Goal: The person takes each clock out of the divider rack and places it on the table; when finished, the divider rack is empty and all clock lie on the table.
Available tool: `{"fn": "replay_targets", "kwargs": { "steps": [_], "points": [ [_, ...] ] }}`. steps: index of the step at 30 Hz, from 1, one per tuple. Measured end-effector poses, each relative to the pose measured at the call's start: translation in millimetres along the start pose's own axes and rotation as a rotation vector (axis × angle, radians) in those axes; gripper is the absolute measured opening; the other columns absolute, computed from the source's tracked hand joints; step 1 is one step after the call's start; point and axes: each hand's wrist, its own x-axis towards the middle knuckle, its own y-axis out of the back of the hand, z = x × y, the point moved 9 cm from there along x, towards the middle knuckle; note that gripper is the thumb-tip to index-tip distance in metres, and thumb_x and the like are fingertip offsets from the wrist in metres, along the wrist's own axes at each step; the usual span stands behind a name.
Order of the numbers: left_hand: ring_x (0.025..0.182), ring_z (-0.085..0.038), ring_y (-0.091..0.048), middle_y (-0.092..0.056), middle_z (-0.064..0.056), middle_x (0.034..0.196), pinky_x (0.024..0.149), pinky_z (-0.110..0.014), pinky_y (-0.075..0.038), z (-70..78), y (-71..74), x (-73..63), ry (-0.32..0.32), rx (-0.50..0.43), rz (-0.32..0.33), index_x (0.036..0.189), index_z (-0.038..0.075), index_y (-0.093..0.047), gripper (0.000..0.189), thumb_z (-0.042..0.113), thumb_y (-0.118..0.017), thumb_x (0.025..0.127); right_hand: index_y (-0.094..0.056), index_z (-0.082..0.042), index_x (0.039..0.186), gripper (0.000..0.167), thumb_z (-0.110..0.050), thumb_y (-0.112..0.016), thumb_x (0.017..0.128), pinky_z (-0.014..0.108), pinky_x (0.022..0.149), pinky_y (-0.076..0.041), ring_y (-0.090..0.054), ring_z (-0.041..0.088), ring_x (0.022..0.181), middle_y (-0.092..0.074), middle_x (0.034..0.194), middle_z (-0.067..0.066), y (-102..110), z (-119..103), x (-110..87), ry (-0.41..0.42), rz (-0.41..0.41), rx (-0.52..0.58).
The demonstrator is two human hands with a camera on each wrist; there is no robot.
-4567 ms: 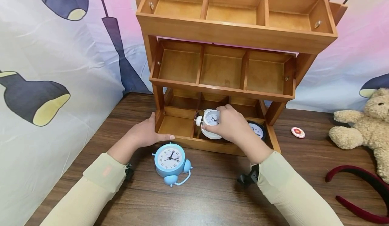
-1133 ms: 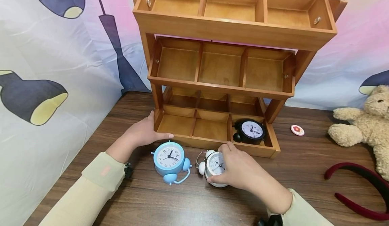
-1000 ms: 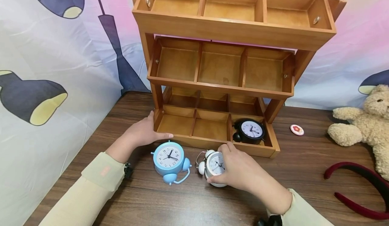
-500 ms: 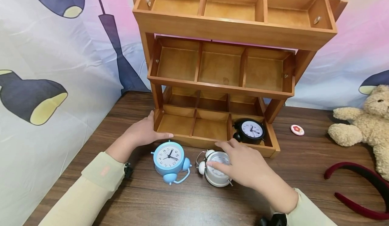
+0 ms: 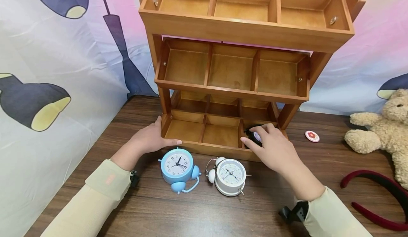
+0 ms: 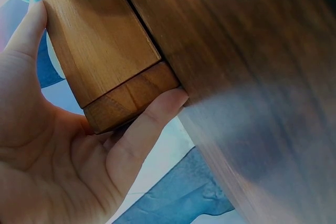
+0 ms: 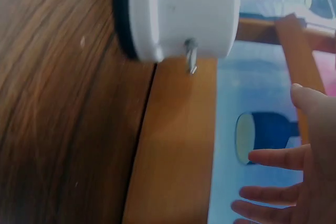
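Observation:
At the lower left corner of the three-tier wooden rack [image 5: 247, 28], my left hand [image 5: 147, 137] holds the bottom tray, thumb along its front and fingers along its side. My right hand [image 5: 276, 147] is over the bottom tray's right compartment, thumb and fingers spread. It partly hides the black alarm clock [image 5: 256, 137] lying there. Whether it touches that clock cannot be told. A white twin-bell alarm clock [image 5: 231, 176] lies face up on the table in front of the rack. Left of it lies a light blue alarm clock [image 5: 176, 165], near my left thumb.
On the wooden table [image 5: 204, 215], a round badge with a red flower [image 5: 312, 136] lies right of the rack. Farther right sit a teddy bear [image 5: 382, 134] and a dark red headband [image 5: 373, 175]. A printed cloth [image 5: 79, 52] hangs behind.
My right hand lifted the white alarm clock from the middle bottom compartment onto the table, let go of it, and moved up right over the black one. My left hand stays on the rack.

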Motion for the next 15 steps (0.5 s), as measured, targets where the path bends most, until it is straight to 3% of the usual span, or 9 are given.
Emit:
{"fn": "replay_targets", "kwargs": {
  "steps": [5,11,15],
  "points": [
    [0.135,-0.053,-0.036,-0.021,-0.039,0.153,0.106,-0.061,-0.036,0.0,-0.1,0.2,0.006,-0.001,-0.001,0.152,-0.015,-0.002,0.132,0.078,-0.061,0.078,-0.053,-0.008,0.142,0.077,-0.068,-0.046,0.095,0.063,0.099,-0.04,-0.043,0.046,0.129,-0.044,0.144,0.024,-4,14,7.1,-0.006,-0.003,0.003],
    [0.135,-0.053,-0.035,-0.021,-0.039,0.153,0.106,-0.061,-0.036,-0.1,0.2,0.2,0.01,-0.003,-0.003,0.152,-0.015,-0.002,0.133,0.078,-0.062,0.078,-0.029,0.009,0.151,0.094,-0.061,-0.056,0.093,0.064,0.104,-0.035,-0.036,0.053,0.133,-0.035,0.147,0.036,-13,32,15.0,-0.064,-0.051,-0.009],
    [0.135,-0.053,-0.036,-0.021,-0.039,0.153,0.106,-0.061,-0.036,0.1,0.3,0.4,0.008,-0.005,-0.002,0.152,-0.015,-0.002,0.133,0.078,-0.062,0.077,-0.024,0.016,0.149,0.098,-0.055,-0.062,0.092,0.063,0.105,-0.035,-0.038,0.054,0.132,-0.033,0.145,0.04,-18,42,20.2,-0.104,-0.08,0.004]
  ]
}}
